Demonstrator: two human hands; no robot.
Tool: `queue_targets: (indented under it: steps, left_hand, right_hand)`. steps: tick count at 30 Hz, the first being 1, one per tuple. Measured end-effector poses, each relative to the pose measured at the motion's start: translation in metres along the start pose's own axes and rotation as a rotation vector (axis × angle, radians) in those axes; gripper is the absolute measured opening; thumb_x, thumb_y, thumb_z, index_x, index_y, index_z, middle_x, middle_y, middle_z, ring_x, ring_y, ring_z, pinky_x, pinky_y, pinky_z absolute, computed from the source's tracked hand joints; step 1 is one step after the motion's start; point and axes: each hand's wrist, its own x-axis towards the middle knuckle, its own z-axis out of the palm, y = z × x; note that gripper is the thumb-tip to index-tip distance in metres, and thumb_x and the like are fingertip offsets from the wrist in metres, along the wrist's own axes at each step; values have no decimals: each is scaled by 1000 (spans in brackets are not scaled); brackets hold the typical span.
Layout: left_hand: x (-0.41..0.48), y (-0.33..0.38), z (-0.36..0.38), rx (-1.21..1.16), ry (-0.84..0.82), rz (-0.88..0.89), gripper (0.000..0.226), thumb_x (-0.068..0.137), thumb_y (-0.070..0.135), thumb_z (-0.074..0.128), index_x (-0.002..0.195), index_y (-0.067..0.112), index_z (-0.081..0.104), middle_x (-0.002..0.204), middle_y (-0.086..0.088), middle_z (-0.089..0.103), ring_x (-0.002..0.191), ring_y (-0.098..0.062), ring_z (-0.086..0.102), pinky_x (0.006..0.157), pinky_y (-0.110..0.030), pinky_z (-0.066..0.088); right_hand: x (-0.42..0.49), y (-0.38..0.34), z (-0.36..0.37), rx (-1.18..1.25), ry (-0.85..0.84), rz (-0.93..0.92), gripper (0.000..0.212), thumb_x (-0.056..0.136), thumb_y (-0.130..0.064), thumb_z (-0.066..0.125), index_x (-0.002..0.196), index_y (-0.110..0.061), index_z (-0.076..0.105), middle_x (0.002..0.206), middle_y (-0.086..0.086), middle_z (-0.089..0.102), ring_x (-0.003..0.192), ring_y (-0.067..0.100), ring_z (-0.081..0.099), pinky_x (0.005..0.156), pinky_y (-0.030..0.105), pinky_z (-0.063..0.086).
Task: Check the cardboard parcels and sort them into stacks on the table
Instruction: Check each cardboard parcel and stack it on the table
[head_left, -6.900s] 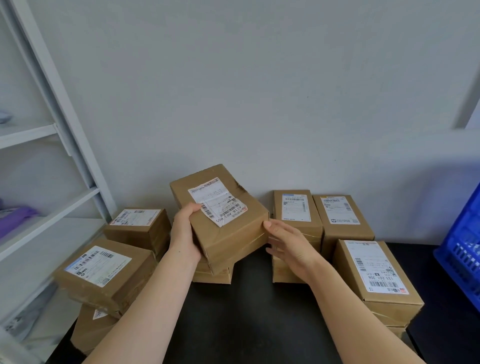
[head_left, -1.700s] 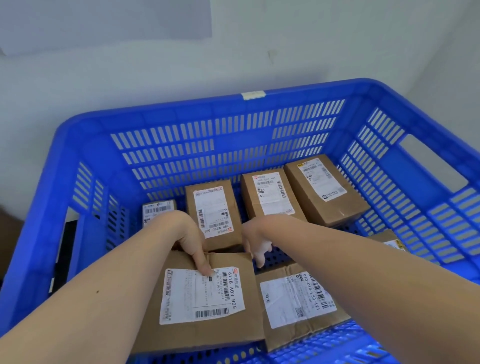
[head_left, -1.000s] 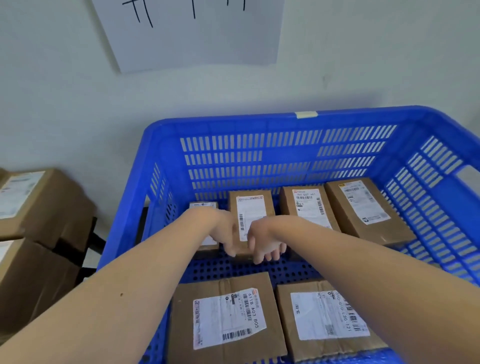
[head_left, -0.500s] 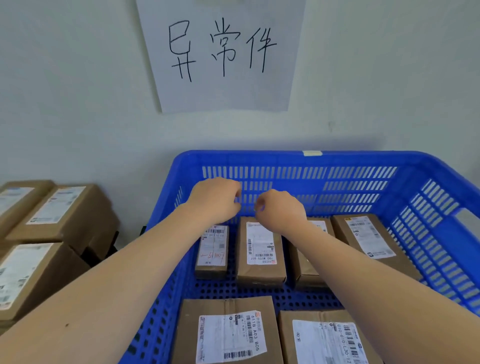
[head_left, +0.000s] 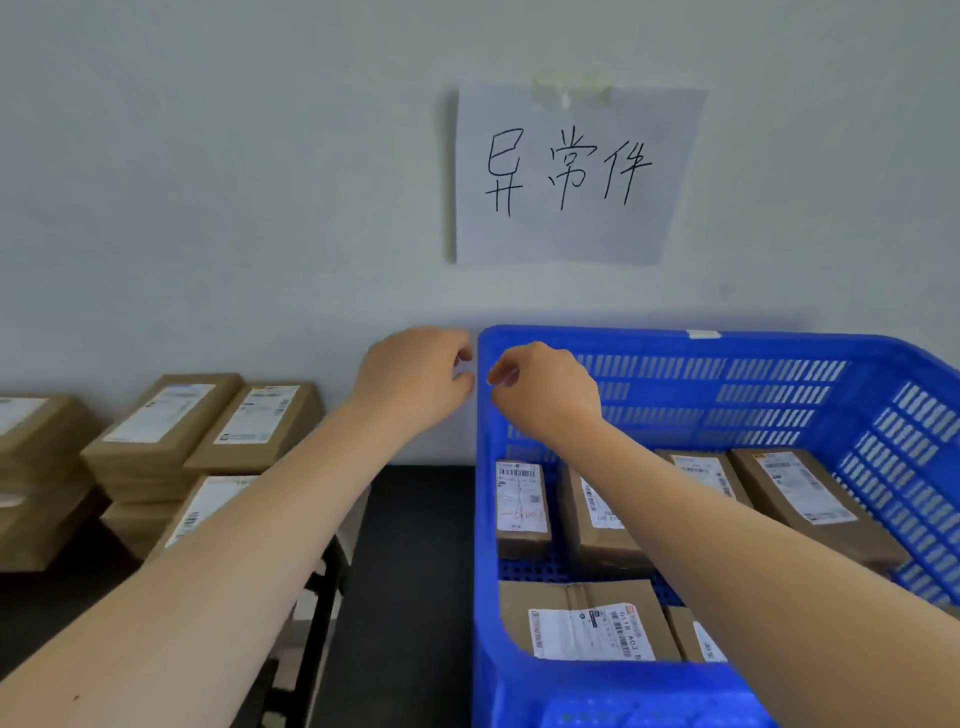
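Note:
Both my hands hang in the air, empty, with fingers loosely curled. My left hand (head_left: 415, 379) is just left of the blue crate's back left corner; my right hand (head_left: 545, 389) is above the crate's left part. The blue plastic crate (head_left: 675, 348) holds several cardboard parcels with white labels: a small one (head_left: 522, 509) with red writing, one at the right (head_left: 800, 493), and a larger one (head_left: 587, 623) at the front. On the left, more parcels stand in stacks on the table, among them two tops side by side (head_left: 161, 421) (head_left: 260, 415).
A paper sign (head_left: 571, 171) with handwritten characters is taped to the wall above the crate. The black table (head_left: 410, 545) shows between crate and stacks. Another stack (head_left: 31, 441) sits at the far left edge. A labelled parcel (head_left: 208, 504) lies partly under my left forearm.
My hands let go of the parcel inside the crate, rose out of it and shifted left. The view swung up and left, so the stacks on the table came into sight.

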Motion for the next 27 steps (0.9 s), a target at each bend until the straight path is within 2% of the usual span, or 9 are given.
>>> queue_targets:
  steps: [8, 12, 16, 19, 23, 27]
  left_hand:
    - [-84, -121, -51, 22, 30, -46, 28, 92, 34, 53, 119, 26, 60, 114, 6, 62, 103, -16, 57, 72, -26, 37]
    - [-129, -182, -73, 48, 30, -112, 26, 92, 32, 53, 116, 26, 61, 111, 5, 64, 99, -15, 58, 74, -29, 45]
    - [-169, -238, -91, 83, 40, -202, 23, 92, 33, 52, 112, 28, 63, 109, 10, 64, 95, -11, 57, 62, -22, 37]
    - [-193, -275, -102, 76, 25, -291, 26, 93, 35, 51, 117, 30, 60, 113, 12, 62, 100, -11, 56, 72, -26, 44]
    - [-220, -314, -108, 66, 44, -370, 27, 92, 36, 53, 118, 30, 59, 110, 13, 59, 98, -8, 55, 74, -26, 44]
    - [-237, -358, -110, 103, 57, -430, 30, 93, 37, 53, 122, 31, 57, 120, 15, 57, 109, -8, 53, 78, -24, 43]
  right_hand:
    - [-36, -120, 61, 86, 1, -80, 25, 83, -20, 54, 102, -28, 68, 103, -6, 67, 92, 18, 61, 67, 26, 44]
    - [-50, -182, 99, 143, -57, -136, 26, 82, -16, 52, 99, -27, 68, 92, -11, 62, 91, 16, 61, 73, 27, 49]
    - [-60, -235, 135, 160, -136, -218, 26, 83, -17, 54, 102, -27, 68, 94, -12, 59, 93, 12, 59, 75, 27, 50]
    - [-62, -268, 160, 170, -170, -284, 24, 86, -20, 53, 103, -27, 68, 92, -13, 60, 94, 11, 59, 75, 28, 50]
    - [-58, -306, 191, 226, -215, -336, 24, 87, -20, 51, 101, -27, 70, 99, -12, 67, 95, 12, 61, 80, 33, 53]
    - [-49, -338, 225, 287, -275, -378, 23, 88, -19, 52, 99, -28, 70, 100, -10, 69, 96, 11, 61, 84, 32, 52]
